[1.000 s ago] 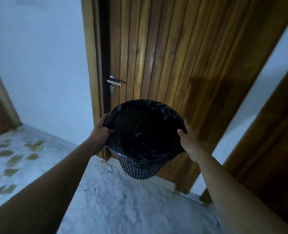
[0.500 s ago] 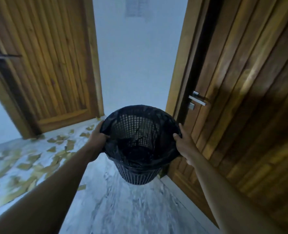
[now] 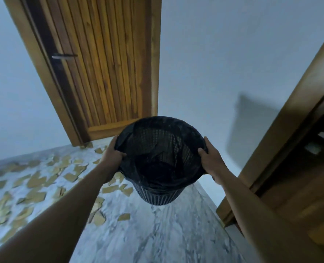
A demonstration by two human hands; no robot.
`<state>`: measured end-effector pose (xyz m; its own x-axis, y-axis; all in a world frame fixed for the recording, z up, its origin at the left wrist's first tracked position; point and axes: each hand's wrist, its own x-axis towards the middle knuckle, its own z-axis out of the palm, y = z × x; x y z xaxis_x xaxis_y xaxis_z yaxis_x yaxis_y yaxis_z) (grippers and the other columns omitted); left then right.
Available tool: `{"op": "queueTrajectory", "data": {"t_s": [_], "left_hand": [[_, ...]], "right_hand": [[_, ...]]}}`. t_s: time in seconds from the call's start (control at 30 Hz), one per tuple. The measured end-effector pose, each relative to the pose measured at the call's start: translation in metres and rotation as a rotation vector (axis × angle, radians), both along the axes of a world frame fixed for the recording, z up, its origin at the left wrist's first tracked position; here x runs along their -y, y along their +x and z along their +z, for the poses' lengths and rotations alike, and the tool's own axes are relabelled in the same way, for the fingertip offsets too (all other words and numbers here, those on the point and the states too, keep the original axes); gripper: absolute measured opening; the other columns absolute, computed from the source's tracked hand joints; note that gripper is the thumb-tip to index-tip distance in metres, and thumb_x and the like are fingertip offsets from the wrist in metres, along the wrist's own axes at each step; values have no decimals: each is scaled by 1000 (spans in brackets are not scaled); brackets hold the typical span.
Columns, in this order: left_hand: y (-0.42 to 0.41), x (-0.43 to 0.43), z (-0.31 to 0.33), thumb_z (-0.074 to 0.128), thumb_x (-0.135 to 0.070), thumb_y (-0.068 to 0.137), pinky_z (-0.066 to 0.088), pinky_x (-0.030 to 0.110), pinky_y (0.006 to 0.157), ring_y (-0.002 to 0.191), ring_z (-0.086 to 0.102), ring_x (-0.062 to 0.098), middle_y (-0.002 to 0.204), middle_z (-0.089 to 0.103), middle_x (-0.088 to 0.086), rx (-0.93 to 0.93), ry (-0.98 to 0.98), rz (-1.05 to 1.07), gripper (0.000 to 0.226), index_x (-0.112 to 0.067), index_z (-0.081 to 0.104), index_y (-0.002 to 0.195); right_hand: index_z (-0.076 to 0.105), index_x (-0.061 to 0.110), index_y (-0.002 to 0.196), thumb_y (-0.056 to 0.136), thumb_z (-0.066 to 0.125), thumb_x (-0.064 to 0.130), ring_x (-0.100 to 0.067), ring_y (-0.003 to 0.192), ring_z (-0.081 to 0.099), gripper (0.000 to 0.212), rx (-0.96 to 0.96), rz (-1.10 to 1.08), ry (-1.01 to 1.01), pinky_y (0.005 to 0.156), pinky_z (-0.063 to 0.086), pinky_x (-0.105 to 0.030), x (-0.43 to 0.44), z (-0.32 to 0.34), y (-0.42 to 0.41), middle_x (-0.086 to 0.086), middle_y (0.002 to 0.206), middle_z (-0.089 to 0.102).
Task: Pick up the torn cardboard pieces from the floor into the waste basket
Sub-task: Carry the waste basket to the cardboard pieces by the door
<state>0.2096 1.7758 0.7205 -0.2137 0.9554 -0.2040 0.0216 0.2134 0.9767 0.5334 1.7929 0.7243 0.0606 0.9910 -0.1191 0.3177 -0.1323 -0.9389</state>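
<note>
we hold the basket (image 3: 160, 160) with both hands (image 3: 112, 155) (image 3: 210, 160) clamped on its rim; the cardboard (image 3: 34, 181) lies left, nearer our left hand.

Pale bluish-white walls (image 3: 214, 63) enclose a small hallway with a grey marbled floor (image 3: 166, 234). A slatted wooden door (image 3: 108, 63) with a dark lever handle (image 3: 64, 56) stands closed at the far left. A second wooden door frame (image 3: 290, 130) runs along the right, beside a soft dark shadow (image 3: 252, 126) on the wall.
</note>
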Motion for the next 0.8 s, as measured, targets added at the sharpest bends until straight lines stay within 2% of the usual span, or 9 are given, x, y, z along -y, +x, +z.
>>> {"op": "queueTrajectory", "data": {"t_s": [0.13,0.2,0.3,0.47,0.57,0.63,0.73,0.8], "left_hand": [[-18,-91,-31,39,24,82,58,52,84,104,62,25,117,63,-2,-15,24,-54,81,-40,50,132],[-21,-134,-51,39,24,80,58,52,86,106,62,26,115,63,-4,-27,17,-67,84,-41,51,131],[-21,-201,-91,38,21,80,58,51,89,111,62,28,123,64,-1,-37,-23,-104,86,-40,49,140],[-1,-293,-174,39,19,79,55,54,95,117,58,29,142,53,0,-71,-119,-228,96,-40,31,154],[11,-333,-241,38,20,83,57,52,91,111,61,28,139,53,0,-68,-156,-262,92,-37,29,156],[17,-361,-295,39,19,85,58,50,89,115,59,29,143,52,1,-69,-171,-274,92,-37,27,156],[28,-397,-385,40,19,88,57,51,92,119,57,30,147,49,1,-86,-202,-275,91,-39,24,157],[37,-419,-447,39,18,91,56,51,93,119,56,29,146,47,0,-102,-192,-289,88,-37,24,158]], "right_hand": [[24,38,160,100,41,29,-20,143,41,62,1,-58,-16,115,41,-49,-75,-45,-24,10,159,39],[25,40,158,98,40,34,-20,143,41,62,2,-85,-19,115,41,-50,-111,-71,-27,10,159,39],[26,44,156,96,41,43,-21,144,41,62,20,-136,-29,116,39,-53,-157,-114,-23,9,159,40],[17,39,161,103,42,42,-21,150,33,63,59,-244,-64,120,32,-52,-215,-195,-7,6,164,31],[15,34,162,108,42,32,-22,152,28,60,54,-285,-100,123,29,-50,-246,-255,2,4,166,27],[15,34,162,109,43,32,-20,151,29,60,42,-318,-97,123,29,-48,-267,-304,6,5,166,28],[16,32,163,109,42,29,-14,146,35,60,27,-359,-99,118,30,-32,-292,-390,12,7,163,32],[17,33,162,109,43,30,-16,144,38,59,52,-400,-97,115,33,-30,-310,-448,15,7,162,34]]}}
